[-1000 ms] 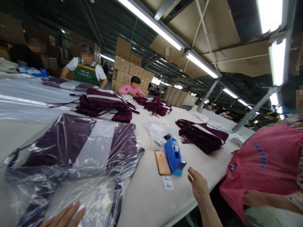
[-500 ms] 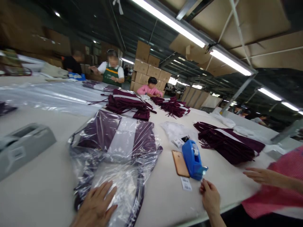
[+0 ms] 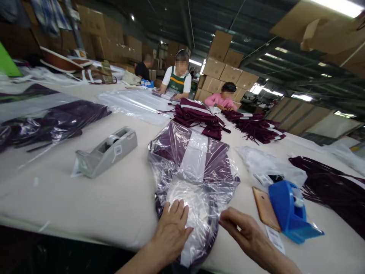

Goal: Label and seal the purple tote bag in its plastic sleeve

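Note:
A purple and white garment sealed in a clear plastic bag (image 3: 194, 167) lies on the white table (image 3: 114, 201) right in front of me. My left hand (image 3: 171, 232) rests flat on the bag's near end, fingers spread. My right hand (image 3: 245, 236) sits at the bag's near right edge with its fingers curled against the plastic; whether it pinches anything is unclear. A blue tape dispenser (image 3: 288, 211) and a gold phone (image 3: 265, 208) lie just right of my right hand.
A grey tape dispenser (image 3: 107, 152) stands to the left. Other bagged dark garments (image 3: 48, 121) lie far left, with piles of purple garments (image 3: 199, 116) behind and right. Two people work at the far side, in front of stacked cardboard boxes (image 3: 228, 72). A barcode label (image 3: 275, 239) lies by the phone.
My view has swung left. My right hand moved from beside the blue dispenser onto the bag's near right edge. My left hand stays flat on the bag. The neighbour in red has dropped out of view.

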Tool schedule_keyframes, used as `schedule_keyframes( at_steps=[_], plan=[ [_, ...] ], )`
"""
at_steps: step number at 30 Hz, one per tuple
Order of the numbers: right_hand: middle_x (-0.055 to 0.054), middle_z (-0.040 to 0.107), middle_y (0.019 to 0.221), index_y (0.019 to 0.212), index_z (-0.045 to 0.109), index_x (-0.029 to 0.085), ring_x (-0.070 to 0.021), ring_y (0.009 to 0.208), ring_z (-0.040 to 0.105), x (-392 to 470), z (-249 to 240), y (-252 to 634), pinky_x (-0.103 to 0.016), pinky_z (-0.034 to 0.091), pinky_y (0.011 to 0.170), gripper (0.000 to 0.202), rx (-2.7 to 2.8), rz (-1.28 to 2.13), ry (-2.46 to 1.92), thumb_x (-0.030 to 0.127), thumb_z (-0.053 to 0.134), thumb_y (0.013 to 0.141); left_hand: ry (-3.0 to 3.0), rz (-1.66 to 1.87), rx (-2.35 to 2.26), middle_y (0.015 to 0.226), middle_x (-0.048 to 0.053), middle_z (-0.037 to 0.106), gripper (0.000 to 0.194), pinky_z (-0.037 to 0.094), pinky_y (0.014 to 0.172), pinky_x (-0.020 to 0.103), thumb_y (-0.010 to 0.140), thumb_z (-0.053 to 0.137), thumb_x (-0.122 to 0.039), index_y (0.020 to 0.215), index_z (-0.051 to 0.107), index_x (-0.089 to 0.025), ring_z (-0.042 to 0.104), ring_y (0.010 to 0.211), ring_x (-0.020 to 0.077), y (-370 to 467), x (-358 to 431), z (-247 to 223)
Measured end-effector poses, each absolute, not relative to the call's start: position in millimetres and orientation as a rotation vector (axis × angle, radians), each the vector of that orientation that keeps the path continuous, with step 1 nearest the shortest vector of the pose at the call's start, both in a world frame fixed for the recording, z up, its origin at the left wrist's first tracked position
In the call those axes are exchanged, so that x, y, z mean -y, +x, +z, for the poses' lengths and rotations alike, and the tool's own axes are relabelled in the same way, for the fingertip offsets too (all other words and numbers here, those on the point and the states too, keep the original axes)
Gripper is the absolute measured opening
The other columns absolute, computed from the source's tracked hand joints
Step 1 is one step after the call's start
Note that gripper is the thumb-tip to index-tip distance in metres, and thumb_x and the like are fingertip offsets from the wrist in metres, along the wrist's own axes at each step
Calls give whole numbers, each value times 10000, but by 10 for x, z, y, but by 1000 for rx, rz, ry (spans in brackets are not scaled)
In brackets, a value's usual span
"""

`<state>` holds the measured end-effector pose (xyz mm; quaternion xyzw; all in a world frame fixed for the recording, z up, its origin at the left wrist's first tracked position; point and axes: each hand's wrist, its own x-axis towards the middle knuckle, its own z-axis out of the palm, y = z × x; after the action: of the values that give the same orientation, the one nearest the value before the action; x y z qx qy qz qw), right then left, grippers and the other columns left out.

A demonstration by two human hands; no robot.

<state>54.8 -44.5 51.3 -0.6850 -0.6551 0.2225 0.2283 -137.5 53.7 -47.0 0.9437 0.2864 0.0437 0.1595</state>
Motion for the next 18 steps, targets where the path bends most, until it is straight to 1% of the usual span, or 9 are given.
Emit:
schedule_keyframes(
  at_steps=[4, 6, 9, 14, 18],
  plan=[
    [0, 553, 712, 753, 552, 201, -135, 656, 520, -113, 572, 400, -241, 380, 605, 238, 2122, 658, -1754, 297, 433, 936, 2660, 155, -837, 1433, 206, 382, 568, 306, 1057, 599, 934, 386, -474, 1364, 425, -104, 347, 1333, 366, -1367, -522, -495],
    [-2, 553, 727, 757, 552, 195, -135, 656, 516, -321, 518, 413, -243, 369, 610, 208, 2236, 640, -1772, 255, 441, 923, 2625, 143, -832, 1440, 210, 365, 559, 295, 1062, 608, 925, 421, -440, 1370, 414, -103, 338, 1337, 372, -1358, -529, -486],
    [-3, 562, 735, 751, 557, 190, -135, 655, 522, -518, 484, 438, -242, 360, 612, 187, 2391, 606, -1849, 205, 458, 908, 2578, 120, -802, 1451, 220, 328, 553, 271, 1071, 624, 929, 408, -401, 1381, 391, -83, 308, 1349, 383, -1352, -533, -469],
    [-17, 592, 751, 778, 585, 182, -141, 649, 539, -697, 631, 356, -248, 342, 590, 183, 2683, 505, -1886, 194, 473, 923, 2553, 136, -768, 1441, 247, 318, 597, 294, 1056, 634, 940, 360, -456, 1371, 393, -44, 307, 1342, 404, -1353, -527, -438],
    [-44, 640, 790, 844, 613, 174, -165, 674, 586, -951, 630, 251, -268, 332, 577, 146, 2909, 372, -1936, 205, 497, 927, 2530, 41, -712, 1428, 259, 326, 607, 300, 1057, 636, 944, 345, -443, 1376, 370, -19, 308, 1339, 409, -1357, -575, -371]
  ],
)
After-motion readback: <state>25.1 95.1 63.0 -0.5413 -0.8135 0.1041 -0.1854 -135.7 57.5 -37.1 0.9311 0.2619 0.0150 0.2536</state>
